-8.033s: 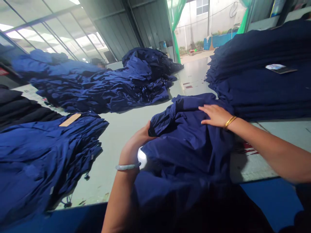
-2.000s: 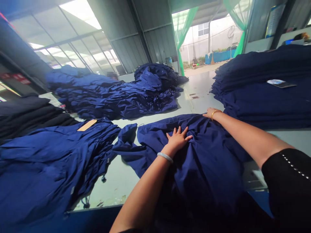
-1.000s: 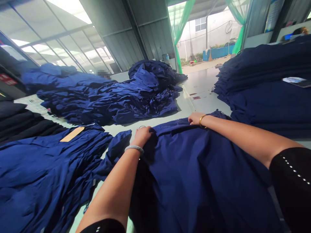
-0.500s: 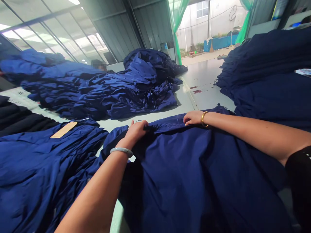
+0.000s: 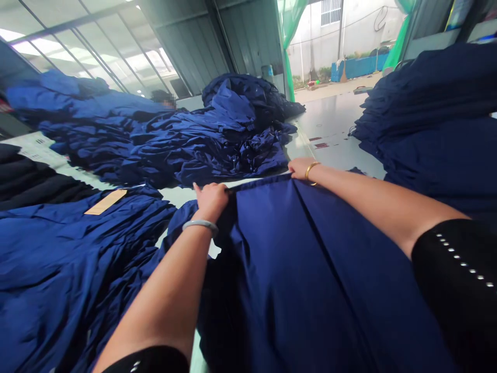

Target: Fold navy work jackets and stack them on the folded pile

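Observation:
A navy blue garment hangs stretched between my hands, its far edge pulled nearly straight and its lower part spread toward me. I cannot make out what kind of garment it is. My left hand, below a pale bangle, is closed on the left end of that edge, with the thumb sticking out. At the edge's right part, my right hand pinches the cloth; a gold bangle circles that wrist. The fingertips of both hands are partly hidden.
Left of me lies a heap of navy garments with a tan card tag on top. Black folded cloth sits behind it. More navy piles cover the pale table, and a tall stack stands right. A person's head shows beyond.
Both hands have moved forward and up, raising the garment's far edge and drawing it taut. Cloth that was bunched between them is now smoother. The view has shifted slightly.

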Available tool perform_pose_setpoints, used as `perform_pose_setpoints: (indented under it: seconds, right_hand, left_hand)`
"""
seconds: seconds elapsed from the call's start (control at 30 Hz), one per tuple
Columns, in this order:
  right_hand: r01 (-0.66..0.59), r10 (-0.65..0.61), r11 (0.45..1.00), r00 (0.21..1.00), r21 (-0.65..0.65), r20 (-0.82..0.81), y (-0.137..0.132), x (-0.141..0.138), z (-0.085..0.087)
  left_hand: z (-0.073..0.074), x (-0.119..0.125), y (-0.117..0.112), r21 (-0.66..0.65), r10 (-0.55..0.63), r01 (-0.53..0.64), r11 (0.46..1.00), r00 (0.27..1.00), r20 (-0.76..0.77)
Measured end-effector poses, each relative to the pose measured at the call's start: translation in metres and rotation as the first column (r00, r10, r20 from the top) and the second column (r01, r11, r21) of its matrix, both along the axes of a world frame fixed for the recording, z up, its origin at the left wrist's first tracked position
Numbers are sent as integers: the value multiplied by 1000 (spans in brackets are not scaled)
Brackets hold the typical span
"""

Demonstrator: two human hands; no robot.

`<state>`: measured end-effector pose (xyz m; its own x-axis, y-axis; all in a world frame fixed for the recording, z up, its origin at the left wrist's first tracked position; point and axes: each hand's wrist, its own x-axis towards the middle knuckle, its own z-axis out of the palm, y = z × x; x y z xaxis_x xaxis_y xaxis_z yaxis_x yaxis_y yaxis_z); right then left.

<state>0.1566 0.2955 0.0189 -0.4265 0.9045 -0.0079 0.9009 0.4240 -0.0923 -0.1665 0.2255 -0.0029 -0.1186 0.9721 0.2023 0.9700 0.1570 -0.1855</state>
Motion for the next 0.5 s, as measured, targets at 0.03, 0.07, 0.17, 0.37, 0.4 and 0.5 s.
perform_pose_setpoints:
  seconds: [0.03,0.07,0.17,0.37,0.4,0.5]
  right_hand:
    - [17,-16,999,999,-29,29,0,-7,-7]
    - [29,-27,998,998,-50,48,0,-14,-15]
    - [48,-42,995,996,-82,75,3,-24,-33]
    - [35,-35,993,999,-117,4,12,-23,-38]
    - [39,-41,993,999,-114,-8,13,-23,-39]
    - [78,-81,992,996,-100,-27,17,-27,-45]
  left_hand:
    - [-7,2,1,-16,28,-27,1000,999,27]
    - [-15,3,3,-26,55,-53,998,997,53]
    - [-31,-4,3,-24,176,-174,984,973,149]
    - [-27,-38,3,-153,354,-321,935,886,301]
    - [-26,-41,3,-169,356,-317,933,881,311]
    - [-28,-46,5,-191,344,-293,937,868,357]
